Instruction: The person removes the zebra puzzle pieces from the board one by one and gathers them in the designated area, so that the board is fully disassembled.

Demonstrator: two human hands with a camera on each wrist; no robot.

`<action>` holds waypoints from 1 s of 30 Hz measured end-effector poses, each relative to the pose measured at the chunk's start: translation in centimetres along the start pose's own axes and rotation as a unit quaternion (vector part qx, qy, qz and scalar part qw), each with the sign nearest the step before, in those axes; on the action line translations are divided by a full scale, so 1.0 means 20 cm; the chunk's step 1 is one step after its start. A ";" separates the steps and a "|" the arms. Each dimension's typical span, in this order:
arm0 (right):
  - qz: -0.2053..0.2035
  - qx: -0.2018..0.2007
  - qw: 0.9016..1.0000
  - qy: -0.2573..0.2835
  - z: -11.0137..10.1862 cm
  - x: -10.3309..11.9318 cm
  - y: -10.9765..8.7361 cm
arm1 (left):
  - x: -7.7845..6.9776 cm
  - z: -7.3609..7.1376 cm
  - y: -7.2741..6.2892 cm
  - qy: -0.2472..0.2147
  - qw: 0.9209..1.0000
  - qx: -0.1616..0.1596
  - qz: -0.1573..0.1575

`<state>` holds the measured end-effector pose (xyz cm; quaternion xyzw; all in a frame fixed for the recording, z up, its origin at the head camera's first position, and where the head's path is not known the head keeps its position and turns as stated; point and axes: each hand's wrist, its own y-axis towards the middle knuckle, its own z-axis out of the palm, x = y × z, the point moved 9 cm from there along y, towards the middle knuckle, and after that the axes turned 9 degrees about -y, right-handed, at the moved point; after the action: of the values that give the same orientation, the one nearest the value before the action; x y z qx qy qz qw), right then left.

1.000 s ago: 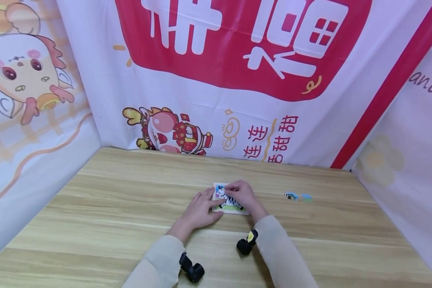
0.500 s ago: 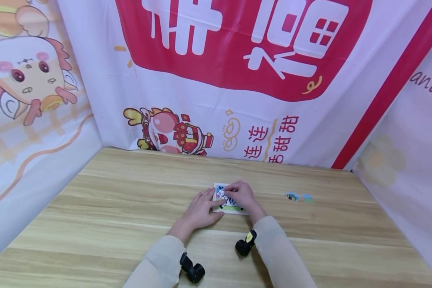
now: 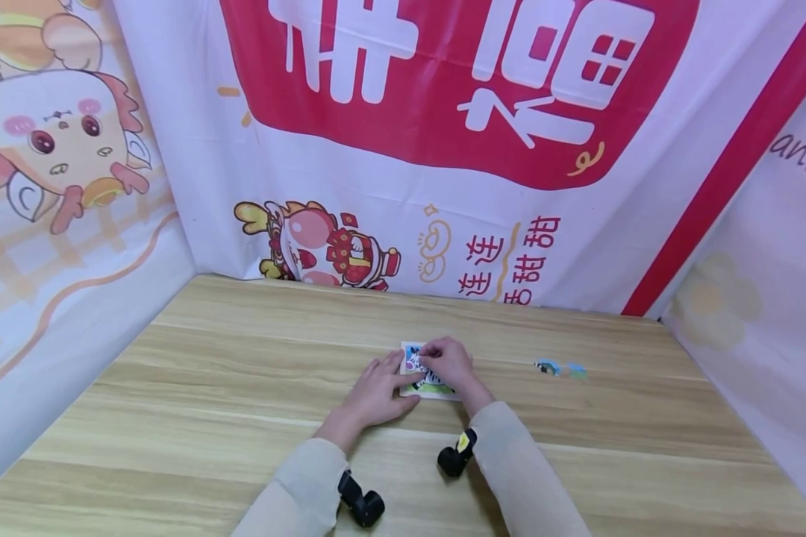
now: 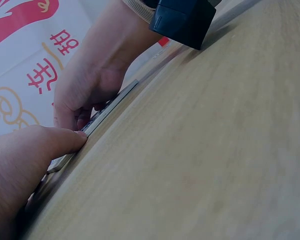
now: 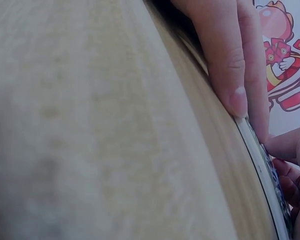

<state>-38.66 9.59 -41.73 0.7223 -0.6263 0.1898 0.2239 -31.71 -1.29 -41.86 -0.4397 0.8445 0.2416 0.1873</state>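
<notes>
A small framed zebra puzzle [image 3: 436,388] lies flat on the table, partly covered by both hands. My left hand [image 3: 376,391] rests at its left side with fingers fairly straight, one finger reaching over the picture. In the left wrist view, the left thumb [image 4: 70,141] touches the puzzle's near edge. My right hand [image 3: 450,362] bends over the upper part of the picture, its fingers curled and thumb and fingertips close together at the zebra. Whether a piece is between those fingertips is hidden. The right wrist view shows the board's thin edge [image 5: 257,160] beneath both hands' fingers.
Two loose puzzle pieces lie right of the board: one dark, white and blue [image 3: 548,367], the other blue-green [image 3: 577,371]. The wooden table [image 3: 195,418] meets a printed cloth [image 3: 349,164] at the back. Black cameras [image 3: 457,456] are strapped to the wrists.
Both hands keep nearly the same places on the puzzle; the right hand and wrist turn only slightly. The whole head view has shifted a little.
</notes>
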 end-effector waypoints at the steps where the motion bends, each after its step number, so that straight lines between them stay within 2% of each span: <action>1: 0.001 0.000 1.000 -0.001 0.00 0.00 0.00 | 0.00 0.00 0.00 0.000 1.000 0.000 0.001; 12: -0.004 -0.005 1.000 -0.005 0.00 0.01 0.01 | -0.01 -0.01 0.00 0.001 1.000 0.001 0.004; 25: 0.011 0.004 0.998 0.062 0.00 0.02 -0.01 | 0.00 0.00 0.00 0.001 1.000 0.002 0.000; 30: -0.004 0.015 0.998 0.055 0.00 0.03 0.00 | 0.00 0.00 0.00 0.003 1.000 0.001 0.000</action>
<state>-38.56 9.14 -41.49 0.7162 -0.6075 0.2378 0.2479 -31.81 -1.30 -41.81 -0.4399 0.8454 0.2396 0.1853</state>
